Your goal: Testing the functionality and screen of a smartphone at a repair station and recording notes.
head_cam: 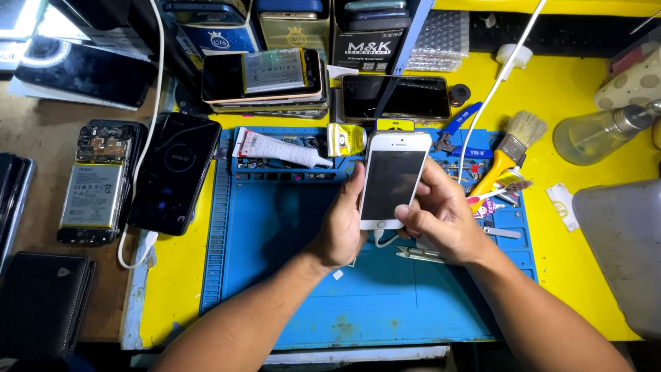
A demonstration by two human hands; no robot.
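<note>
While gripped above the blue mat (358, 303), white phone (394, 180) held in left hand (341, 231) and right hand (441, 217), fingers (421, 219) closed round it, cable (383, 240) plugged in, screen dark.

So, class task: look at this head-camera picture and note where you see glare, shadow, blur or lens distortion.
Head view: glare on the glossy screen of the white phone held by the left hand and right hand; a soft shadow of the hands falls on the blue mat; the top left corner is blown out bright; straight edges bow slightly towards the frame's borders; focus is sharp at the centre.
</note>
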